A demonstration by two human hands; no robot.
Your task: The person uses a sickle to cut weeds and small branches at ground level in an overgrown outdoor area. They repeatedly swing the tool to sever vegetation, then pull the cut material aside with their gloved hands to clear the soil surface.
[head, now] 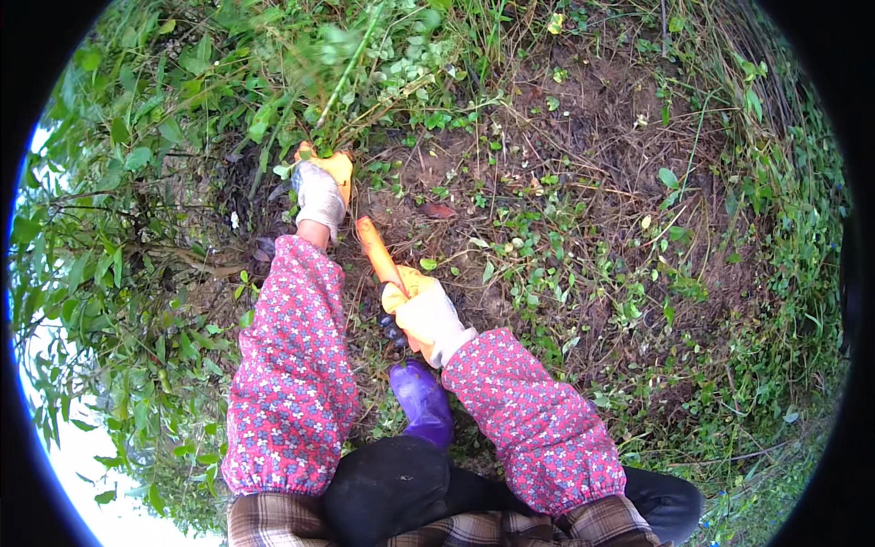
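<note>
My left hand (322, 181), in a white knit glove with an orange coated palm, is closed around a bunch of green plant stems (345, 78). The stems and their blurred leaves fan out above it. Lower and to the right, my right hand (425, 309) wears a matching glove and grips a hand tool (377, 249). An orange straight part of the tool points up and left from the fist, and black ridged parts show below it. The glove hides the middle of the tool, so its exact kind is unclear.
Dense leafy shrubs (150, 157) stand on the left, with a brown branch (205, 263) low among them. Soil with dry stalks and small weeds (601, 157) spreads to the right. A purple rubber boot (422, 403) and a dark-clothed knee (386, 482) lie below my hands.
</note>
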